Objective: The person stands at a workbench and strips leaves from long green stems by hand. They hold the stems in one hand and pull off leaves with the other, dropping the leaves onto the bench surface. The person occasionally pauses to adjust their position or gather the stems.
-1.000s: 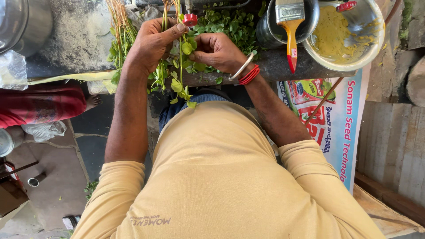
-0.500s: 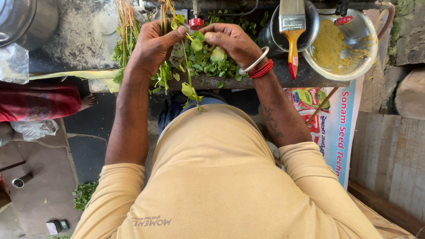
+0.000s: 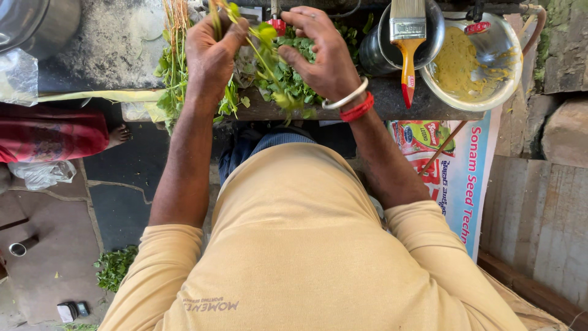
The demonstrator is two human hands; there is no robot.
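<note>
Outdoor stall setting: grey paved ground below, and a dark, worn stone counter [image 3: 110, 49] running across the top of the view.

Nearest the camera is the person's tan short-sleeved shirt [image 3: 306, 245], filling the lower half. At 8 o'clock, loose green trimmings [image 3: 113, 266] lie on the paving. At 9 o'clock a red cloth bundle [image 3: 49, 132] sits under the counter edge, with a bare foot just beside it. At 3 o'clock a printed banner [image 3: 456, 178] hangs from the counter front.

Both forearms reach up to 12 o'clock. The left hand [image 3: 211, 55] is clenched around a bunch of long green leafy stems [image 3: 260, 52], roots upward. The right hand [image 3: 321, 58], wearing a white bangle and red thread at the wrist, has its fingers curled loosely at the same stems, pinching at the leaves; the exact contact is hidden by foliage. A pile of plucked green leaves [image 3: 294, 89] lies on the counter under both hands.

Farther, at 1 o'clock, a flat paintbrush with yellow and red handle [image 3: 408, 46] rests across a dark metal pot [image 3: 383, 49]. Touching it at 2 o'clock stands a steel bowl smeared with yellow paste [image 3: 468, 61].

Assessment: stripping appears to be in hand. Good practice would be a firm left grip near the roots, with the right fingers drawn down the stem so leaves fall onto the pile, clear of the paste bowl.
</note>
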